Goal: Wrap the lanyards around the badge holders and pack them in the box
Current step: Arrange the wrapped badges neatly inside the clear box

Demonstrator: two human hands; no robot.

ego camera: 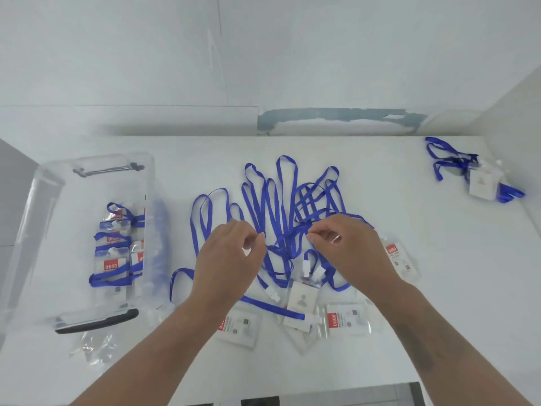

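Note:
A tangle of blue lanyards (281,200) spreads over the middle of the white table (439,259). Several clear badge holders (341,319) with red labels lie at its near side, still clipped to the straps. My left hand (225,259) hovers over the left of the tangle and pinches a blue strap between thumb and fingertips. My right hand (345,247) pinches another strap at the tangle's centre. The clear plastic box (52,206) stands at the left and holds several wrapped badge holders (117,253).
Another badge holder with a loose lanyard (480,177) lies at the far right corner. A crumpled clear plastic wrapper (90,347) sits in front of the box. A wall runs along the table's far edge and right side.

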